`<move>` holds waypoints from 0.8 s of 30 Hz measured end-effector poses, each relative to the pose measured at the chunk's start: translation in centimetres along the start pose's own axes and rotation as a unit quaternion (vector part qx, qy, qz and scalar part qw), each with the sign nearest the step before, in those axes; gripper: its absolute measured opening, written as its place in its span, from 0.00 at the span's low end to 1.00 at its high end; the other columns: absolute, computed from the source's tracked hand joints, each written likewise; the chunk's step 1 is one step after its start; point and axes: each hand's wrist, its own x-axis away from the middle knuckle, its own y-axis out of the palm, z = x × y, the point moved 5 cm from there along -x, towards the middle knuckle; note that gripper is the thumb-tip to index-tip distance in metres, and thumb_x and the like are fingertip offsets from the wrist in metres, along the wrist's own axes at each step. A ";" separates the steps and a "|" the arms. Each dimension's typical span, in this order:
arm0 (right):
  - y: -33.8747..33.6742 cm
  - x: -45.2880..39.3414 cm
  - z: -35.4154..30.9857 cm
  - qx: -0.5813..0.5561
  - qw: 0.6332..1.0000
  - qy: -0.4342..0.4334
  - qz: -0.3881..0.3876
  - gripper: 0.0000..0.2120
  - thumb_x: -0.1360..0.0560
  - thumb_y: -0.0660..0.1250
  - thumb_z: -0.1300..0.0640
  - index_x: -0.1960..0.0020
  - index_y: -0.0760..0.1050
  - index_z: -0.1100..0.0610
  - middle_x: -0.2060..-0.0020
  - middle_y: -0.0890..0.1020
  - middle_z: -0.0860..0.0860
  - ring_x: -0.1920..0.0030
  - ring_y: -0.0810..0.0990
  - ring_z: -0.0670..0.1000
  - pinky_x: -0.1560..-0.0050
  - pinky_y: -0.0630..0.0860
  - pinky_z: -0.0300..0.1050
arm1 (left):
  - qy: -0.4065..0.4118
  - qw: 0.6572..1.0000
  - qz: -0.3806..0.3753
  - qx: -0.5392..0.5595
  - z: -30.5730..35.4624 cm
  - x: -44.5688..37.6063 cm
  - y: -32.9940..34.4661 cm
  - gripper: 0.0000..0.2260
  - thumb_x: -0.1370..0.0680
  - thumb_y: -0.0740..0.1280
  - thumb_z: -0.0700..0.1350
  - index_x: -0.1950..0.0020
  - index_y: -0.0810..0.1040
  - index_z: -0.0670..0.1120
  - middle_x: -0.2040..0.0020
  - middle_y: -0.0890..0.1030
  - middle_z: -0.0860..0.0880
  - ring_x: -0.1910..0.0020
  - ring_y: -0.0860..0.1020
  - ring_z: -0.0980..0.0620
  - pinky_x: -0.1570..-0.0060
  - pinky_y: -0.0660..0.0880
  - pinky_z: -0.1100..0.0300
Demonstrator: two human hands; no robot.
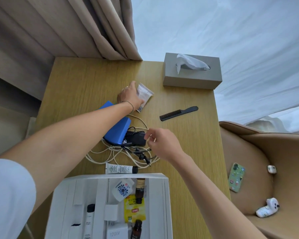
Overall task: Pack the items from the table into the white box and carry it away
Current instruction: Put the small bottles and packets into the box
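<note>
White box (160, 204) is sitting at the near edge of the wooden table (188, 144), its lower part cut off by the frame; inside are lying a Lipton tea sachet (134, 210), two brown dropper bottles, a 120W charger (116, 232) and a blue-patterned white pouch (123, 189). Left hand (129, 96) is reaching far across and closing over a white foil packet (144, 95), fingers wrapping its near side and hiding part of it. Right hand (160, 144) is hovering over the cream cable tangle (117, 154), thumb and forefinger pinching close together; whether they are holding a strand cannot be told. Blue case (118, 130) is lying partly under the left forearm, beside a black adapter (136, 138). White tube (121, 169) is lying just beyond the box. Black comb (179, 113) and grey tissue box (192, 71) are sitting farther off.
</note>
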 end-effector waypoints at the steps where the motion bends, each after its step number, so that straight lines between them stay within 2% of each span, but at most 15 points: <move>1: -0.1 0.0 -0.1 0.000 1.000 -0.003 0.000 0.11 0.24 0.65 0.60 0.47 0.83 0.51 0.59 0.80 0.42 0.59 0.78 0.46 0.59 0.78 0.44 | -0.005 1.000 0.001 0.002 0.2 -0.1 -0.1 0.37 0.30 0.77 0.50 0.25 0.64 0.47 0.36 0.77 0.43 0.38 0.76 0.41 0.44 0.75 0.50; 6: -0.2 0.1 -1.8 -0.002 1.000 -0.023 -0.012 0.11 0.24 0.64 0.60 0.46 0.82 0.51 0.58 0.81 0.43 0.58 0.79 0.47 0.58 0.78 0.44 | 0.012 1.000 -0.006 0.015 0.8 0.3 -1.1 0.21 0.28 0.75 0.50 0.39 0.77 0.44 0.38 0.76 0.43 0.42 0.77 0.42 0.47 0.75 0.52; 9: 0.3 0.0 -3.5 -0.006 0.999 -0.032 -0.038 0.12 0.25 0.64 0.62 0.47 0.83 0.51 0.59 0.82 0.45 0.56 0.81 0.51 0.57 0.78 0.46 | 0.043 0.998 -0.005 0.053 1.1 2.0 -2.5 0.16 0.27 0.72 0.53 0.45 0.74 0.45 0.47 0.78 0.45 0.48 0.77 0.42 0.55 0.73 0.54; 11: 1.2 -0.3 -4.8 -0.014 0.996 -0.034 -0.078 0.13 0.26 0.64 0.62 0.47 0.83 0.51 0.57 0.84 0.46 0.53 0.82 0.53 0.53 0.79 0.48 | 0.056 0.994 0.006 0.093 0.8 3.7 -3.9 0.14 0.26 0.70 0.52 0.49 0.70 0.46 0.56 0.77 0.47 0.54 0.77 0.42 0.62 0.69 0.55; 13: 2.4 -0.5 -5.9 -0.004 0.991 -0.038 -0.131 0.13 0.26 0.64 0.63 0.46 0.83 0.51 0.52 0.86 0.48 0.50 0.82 0.53 0.49 0.80 0.50 | 0.063 0.990 0.019 0.124 0.4 5.4 -5.5 0.15 0.26 0.71 0.51 0.49 0.70 0.45 0.57 0.79 0.47 0.56 0.78 0.42 0.63 0.73 0.53; 15: 3.7 -0.6 -7.0 0.040 0.981 -0.051 -0.183 0.14 0.25 0.64 0.62 0.44 0.82 0.50 0.50 0.86 0.49 0.48 0.83 0.54 0.48 0.81 0.50 | 0.057 0.985 0.042 0.157 -0.6 7.1 -7.5 0.15 0.28 0.72 0.50 0.48 0.72 0.44 0.54 0.82 0.46 0.56 0.80 0.43 0.59 0.78 0.49; 17: 5.0 -0.8 -7.9 0.089 0.969 -0.053 -0.223 0.14 0.25 0.64 0.62 0.43 0.82 0.51 0.49 0.85 0.51 0.49 0.83 0.55 0.49 0.82 0.52 | 0.053 0.976 0.074 0.198 -1.8 8.8 -9.5 0.14 0.28 0.72 0.50 0.48 0.76 0.44 0.54 0.83 0.47 0.56 0.81 0.45 0.57 0.80 0.49; 19: 6.3 -1.0 -8.5 0.141 0.956 -0.044 -0.255 0.13 0.26 0.63 0.62 0.45 0.81 0.55 0.52 0.85 0.54 0.52 0.84 0.57 0.51 0.84 0.54 | 0.052 0.965 0.097 0.236 -2.9 10.6 -11.3 0.13 0.27 0.72 0.50 0.49 0.79 0.44 0.54 0.83 0.49 0.56 0.82 0.48 0.57 0.80 0.50; 21: 7.8 -1.0 -9.0 0.179 0.940 -0.035 -0.287 0.09 0.26 0.62 0.64 0.52 0.80 0.58 0.61 0.85 0.55 0.61 0.86 0.54 0.63 0.84 0.49 | 0.051 0.957 0.109 0.264 -4.2 12.3 -12.5 0.12 0.26 0.72 0.51 0.49 0.79 0.44 0.55 0.83 0.49 0.57 0.82 0.49 0.58 0.80 0.51; 22: 8.6 -0.9 -9.1 0.195 0.934 -0.034 -0.299 0.07 0.26 0.62 0.65 0.57 0.78 0.58 0.66 0.83 0.53 0.67 0.86 0.52 0.70 0.80 0.44 | 0.050 0.954 0.114 0.273 -4.9 13.1 -13.0 0.12 0.26 0.72 0.51 0.49 0.79 0.44 0.55 0.83 0.49 0.57 0.82 0.50 0.60 0.80 0.52; 24: 9.8 -0.8 -9.4 0.232 0.924 -0.037 -0.303 0.08 0.27 0.63 0.66 0.63 0.74 0.58 0.71 0.79 0.52 0.73 0.81 0.49 0.76 0.74 0.41 | 0.045 0.950 0.123 0.285 -6.4 14.4 -13.8 0.11 0.25 0.72 0.51 0.48 0.79 0.46 0.54 0.83 0.51 0.57 0.81 0.54 0.63 0.80 0.59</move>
